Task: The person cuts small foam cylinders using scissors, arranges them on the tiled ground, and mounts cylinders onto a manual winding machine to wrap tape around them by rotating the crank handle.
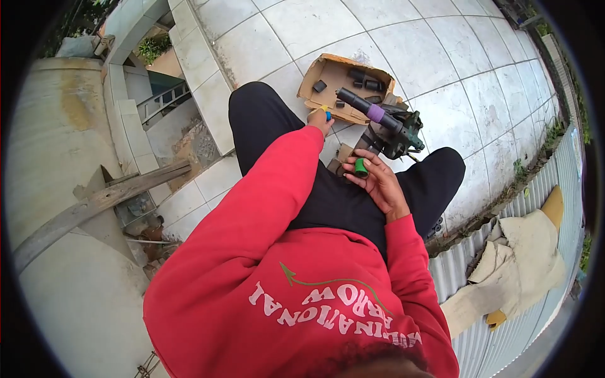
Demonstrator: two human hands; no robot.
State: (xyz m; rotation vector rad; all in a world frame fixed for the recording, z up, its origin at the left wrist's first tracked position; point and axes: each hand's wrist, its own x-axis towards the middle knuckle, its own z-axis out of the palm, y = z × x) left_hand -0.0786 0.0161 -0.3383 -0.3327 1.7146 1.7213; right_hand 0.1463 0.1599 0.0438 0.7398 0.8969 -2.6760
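Observation:
My right hand (382, 184) is closed around a short green cylinder (360, 167) with a dark open end, held over my lap. Out in front, my left hand (320, 122) pinches a small blue and yellow piece (328, 114) at the near edge of a cardboard tray (310, 82); the fingers cover much of it. Between my knees stands a dark metal clamp-like tool (403, 138). A black rod (353, 99) with a purple sleeve (375, 113) sticks out from it towards the tray. Several short black cylinders (375, 85) lie in the tray.
I sit with bent legs on a white tiled floor (454, 82). To the left are a step edge and a wooden beam (101, 200). A corrugated metal sheet (535, 283) with a pale torn cover (517, 264) lies at the right.

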